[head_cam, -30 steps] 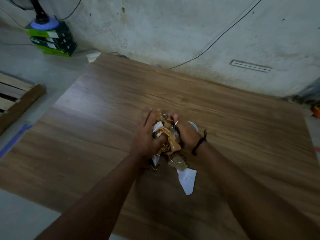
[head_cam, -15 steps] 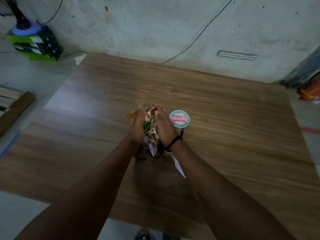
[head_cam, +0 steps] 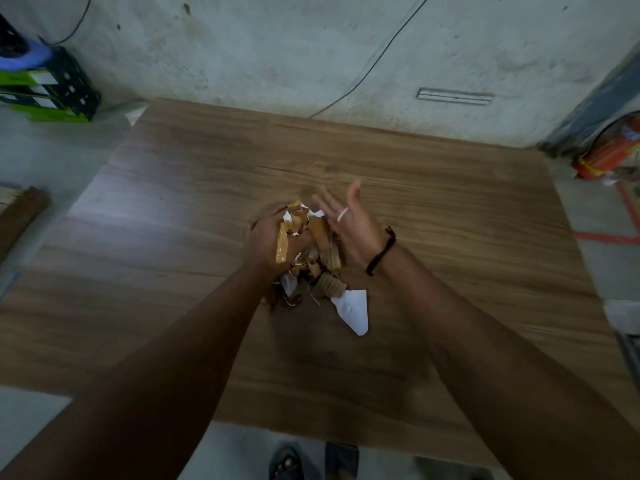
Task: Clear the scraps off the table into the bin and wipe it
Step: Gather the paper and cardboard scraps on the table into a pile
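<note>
A bundle of brown and white scraps (head_cam: pixel 320 247) is gathered above the middle of the wooden table (head_cam: pixel 173 244). My left hand (head_cam: pixel 273 237) grips the bundle from the left, fingers curled round brown strips. My right hand (head_cam: pixel 349 223) is beside the bundle on the right, palm turned toward it, fingers straight and spread. A white paper piece (head_cam: pixel 353 310) hangs from the bundle's lower right. No bin is in view.
A green and black box stack (head_cam: pixel 48 95) stands on the floor at the far left. An orange packet (head_cam: pixel 606 157) lies at the right by the wall. A wooden plank (head_cam: pixel 20 216) is on the left floor. My feet (head_cam: pixel 311 462) are below the table's near edge.
My right hand has let go of the bundle and opened, fingers now spread. The round red and green lid seen beside the hands half a second ago is out of sight now.
</note>
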